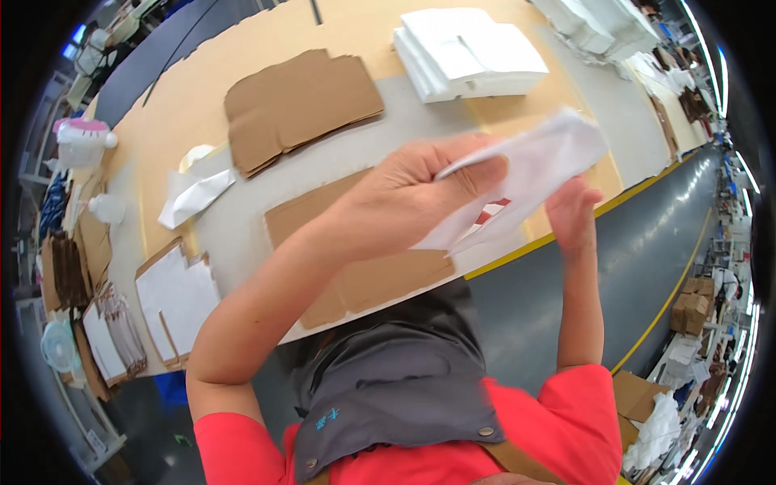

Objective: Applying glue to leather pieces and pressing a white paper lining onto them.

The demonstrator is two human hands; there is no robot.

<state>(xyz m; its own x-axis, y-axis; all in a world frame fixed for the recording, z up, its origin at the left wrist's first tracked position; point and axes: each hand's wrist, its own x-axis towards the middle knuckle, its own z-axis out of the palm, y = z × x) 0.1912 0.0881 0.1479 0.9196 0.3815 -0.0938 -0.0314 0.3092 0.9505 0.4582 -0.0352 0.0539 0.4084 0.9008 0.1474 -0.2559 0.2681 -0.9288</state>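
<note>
My left hand (pixel 428 190) is closed on a folded white cloth piece (pixel 550 158), with the thumb on top. The cloth is blurred and raised above the near edge of the table, and a small red patch (pixel 491 212) shows on its lower part. Close to the cloth's right side is my right hand (pixel 572 217); its fingers are smeared and partly behind the cloth, so I cannot make out their grip. Below my left forearm lies a brown card sheet (pixel 388 279) at the table's front edge.
Farther back on the table (pixel 186 81) lie a stack of brown card pieces (pixel 299 105) and a thick white stack (pixel 473 56). To the left are a crumpled white sheet (pixel 196 196), a white-topped card template (pixel 174 299) and a pink-and-white container (pixel 83 141). Cardboard boxes (pixel 691 307) stand right.
</note>
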